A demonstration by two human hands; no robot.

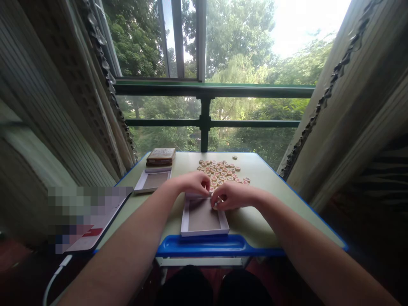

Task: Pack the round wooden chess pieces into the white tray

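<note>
Many round wooden Chinese chess pieces point(222, 167), marked in red or dark characters, lie in a loose cluster on the table. In front of them is a shallow white open box point(204, 232) with a bare grey-brown bottom. My left hand point(195, 182) is over its far edge, fingers curled in a pinch; what they hold is mostly hidden. At the box's far right corner my right hand point(234, 195) is closed on a Chinese chess piece point(216, 203), its thumb and fingers around it.
Another shallow white tray point(153, 185) lies at the left, with stacked boxes point(161, 156) behind it. A screen device point(95, 229), partly blurred out, and a white cable point(57, 272) are at the left edge. The table point(274, 216) has a blue rim; a railing point(255, 91) stands beyond.
</note>
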